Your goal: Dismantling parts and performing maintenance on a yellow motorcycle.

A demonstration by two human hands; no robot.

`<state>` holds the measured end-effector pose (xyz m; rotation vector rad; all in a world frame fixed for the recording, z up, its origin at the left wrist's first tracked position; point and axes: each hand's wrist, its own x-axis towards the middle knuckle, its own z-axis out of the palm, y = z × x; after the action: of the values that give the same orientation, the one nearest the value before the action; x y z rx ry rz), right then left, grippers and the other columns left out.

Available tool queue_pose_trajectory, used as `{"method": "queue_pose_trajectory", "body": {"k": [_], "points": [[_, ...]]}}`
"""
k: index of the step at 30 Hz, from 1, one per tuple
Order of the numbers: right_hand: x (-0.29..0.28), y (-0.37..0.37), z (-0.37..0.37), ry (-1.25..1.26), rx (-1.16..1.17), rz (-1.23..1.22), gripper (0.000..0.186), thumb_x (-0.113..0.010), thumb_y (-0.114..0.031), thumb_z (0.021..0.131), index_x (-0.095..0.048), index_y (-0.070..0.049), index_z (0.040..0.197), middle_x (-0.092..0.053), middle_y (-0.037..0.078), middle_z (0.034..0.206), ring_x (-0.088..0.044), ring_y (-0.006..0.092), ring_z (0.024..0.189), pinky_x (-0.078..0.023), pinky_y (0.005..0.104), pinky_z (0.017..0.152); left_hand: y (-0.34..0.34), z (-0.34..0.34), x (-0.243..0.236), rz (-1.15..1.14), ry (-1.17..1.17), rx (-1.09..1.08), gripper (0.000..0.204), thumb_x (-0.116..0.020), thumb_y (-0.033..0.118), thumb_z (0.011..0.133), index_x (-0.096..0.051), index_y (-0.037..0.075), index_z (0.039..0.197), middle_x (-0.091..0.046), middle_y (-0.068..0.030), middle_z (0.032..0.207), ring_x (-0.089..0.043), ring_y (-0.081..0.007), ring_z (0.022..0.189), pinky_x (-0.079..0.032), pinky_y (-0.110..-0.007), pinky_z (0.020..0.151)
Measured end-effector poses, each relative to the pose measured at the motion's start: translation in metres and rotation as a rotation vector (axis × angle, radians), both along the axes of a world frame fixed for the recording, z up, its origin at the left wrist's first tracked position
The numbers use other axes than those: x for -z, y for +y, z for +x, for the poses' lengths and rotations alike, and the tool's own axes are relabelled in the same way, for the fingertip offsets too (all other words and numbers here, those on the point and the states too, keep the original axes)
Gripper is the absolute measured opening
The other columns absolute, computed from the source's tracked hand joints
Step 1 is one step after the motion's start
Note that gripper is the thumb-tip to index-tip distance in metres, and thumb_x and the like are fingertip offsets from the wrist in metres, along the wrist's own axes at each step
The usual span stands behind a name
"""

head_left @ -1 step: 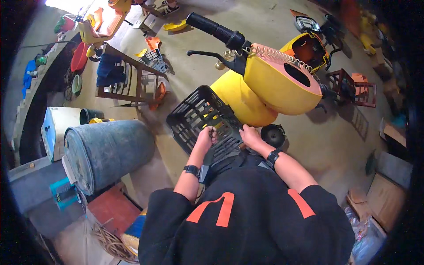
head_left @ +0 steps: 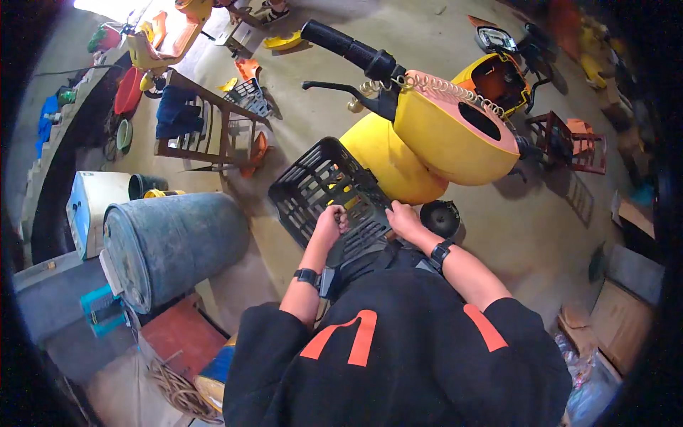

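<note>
A black slatted plastic basket lies in front of me, with small yellow and orange bits visible inside. Over its near part, my left hand is curled closed; whatever its fingers hold is too small to make out. My right hand is closed at the basket's near right side, its fingertips pressed together, and I cannot make out what is in them. Just beyond it stands a yellow scooter body with a yellow and pink handlebar cover, a black grip, a brake lever and a pale coiled cable.
A round black part sits right of my right hand. To the left are a big blue barrel, a wooden chair with dark cloth and a red basin. At the right stand a small dark-red stool and cardboard.
</note>
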<state>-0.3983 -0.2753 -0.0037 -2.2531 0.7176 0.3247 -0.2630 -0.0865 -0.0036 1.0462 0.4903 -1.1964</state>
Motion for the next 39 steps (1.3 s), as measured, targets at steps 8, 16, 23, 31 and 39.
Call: {"method": "queue_pose_trajectory", "body": {"k": [8, 16, 23, 31, 39], "points": [[-0.001, 0.0, 0.001, 0.012, -0.017, 0.037, 0.029, -0.047, -0.026, 0.085, -0.052, 0.002, 0.083, -0.058, 0.029, 0.076, -0.056, 0.0451, 0.075, -0.044, 0.0516, 0.069, 0.085, -0.014, -0.026, 0.923, -1.239, -0.077, 0.022, -0.041, 0.022, 0.087, -0.049, 0.004, 0.077, -0.048, -0.0047, 0.062, -0.048, -0.0162, 0.056, -0.039, -0.029, 0.052], [0.014, 0.0, 0.001, -0.026, -0.006, 0.176, 0.031, -0.048, -0.025, 0.084, -0.055, 0.005, 0.081, -0.058, 0.03, 0.075, -0.057, 0.0439, 0.077, -0.046, 0.05, 0.071, 0.132, -0.033, 0.02, 0.424, 0.155, -0.194, 0.012, -0.042, 0.015, 0.083, -0.039, 0.012, 0.071, -0.035, -0.0002, 0.055, -0.029, -0.0127, 0.041, -0.022, -0.027, 0.036], [-0.014, -0.002, 0.011, 0.118, 0.076, 0.522, 0.032, -0.052, -0.019, 0.078, -0.053, 0.013, 0.077, -0.06, 0.025, 0.068, -0.063, 0.0295, 0.053, -0.052, 0.0395, 0.054, 0.134, -0.042, 0.021, 0.518, -0.005, -0.323, 0.011, -0.043, 0.018, 0.084, -0.043, 0.013, 0.075, -0.032, 0.002, 0.051, -0.028, -0.011, 0.037, -0.021, -0.026, 0.034], [-0.013, 0.008, 0.011, 0.151, 0.143, 0.466, 0.039, -0.053, -0.021, 0.077, -0.051, 0.015, 0.092, -0.06, 0.026, 0.08, -0.064, 0.0303, 0.06, -0.051, 0.0384, 0.059, 0.169, -0.062, -0.02, 0.578, -0.257, -0.295, 0.009, -0.047, 0.014, 0.083, -0.053, 0.008, 0.084, -0.036, 0.0027, 0.051, -0.031, -0.0088, 0.036, -0.023, -0.024, 0.032], [0.043, 0.019, -0.007, 0.061, 0.157, 0.268, 0.033, -0.055, -0.021, 0.074, -0.057, 0.01, 0.085, -0.062, 0.022, 0.073, -0.063, 0.027, 0.056, -0.05, 0.038, 0.054, 0.222, -0.077, -0.038, 0.313, -0.096, -0.339, 0.02, -0.046, 0.013, 0.083, -0.054, 0.002, 0.099, -0.042, 0.0002, 0.058, -0.039, -0.0104, 0.045, -0.031, -0.024, 0.04]]}}
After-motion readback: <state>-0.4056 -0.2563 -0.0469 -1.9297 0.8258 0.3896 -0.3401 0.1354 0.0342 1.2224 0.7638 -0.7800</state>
